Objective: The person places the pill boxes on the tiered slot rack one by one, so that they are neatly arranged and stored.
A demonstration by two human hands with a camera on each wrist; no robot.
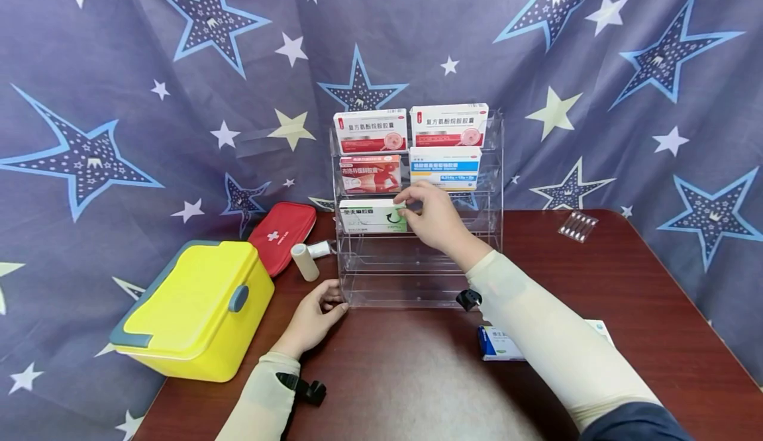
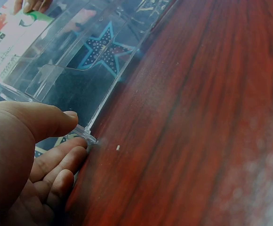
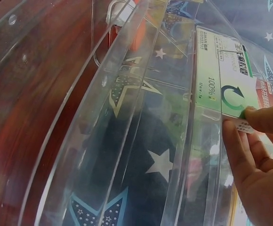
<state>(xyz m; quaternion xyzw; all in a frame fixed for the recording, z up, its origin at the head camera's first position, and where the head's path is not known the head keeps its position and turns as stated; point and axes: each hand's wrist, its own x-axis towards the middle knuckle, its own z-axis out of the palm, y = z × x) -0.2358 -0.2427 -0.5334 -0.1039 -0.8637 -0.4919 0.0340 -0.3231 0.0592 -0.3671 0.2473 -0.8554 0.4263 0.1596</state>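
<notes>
A clear tiered display rack (image 1: 411,273) stands on the table. My left hand (image 1: 312,318) holds its lower left front corner, with the thumb above the edge and fingers below it in the left wrist view. On the third tier, at the left, sits a white and green medicine box (image 1: 368,220). My right hand (image 1: 434,216) pinches that box's right end between thumb and fingers, as the right wrist view confirms. Above it stand a red medicine box (image 1: 371,175), a blue and white medicine box (image 1: 445,167) and two white and red medicine boxes (image 1: 372,130), one beside the other.
A yellow lidded case (image 1: 197,302) stands at the left. Beside it lie a red first-aid pouch (image 1: 283,236) and a beige bandage roll (image 1: 305,262). Under my right forearm is a blue and white box (image 1: 497,345). A blister pack (image 1: 577,226) lies back right.
</notes>
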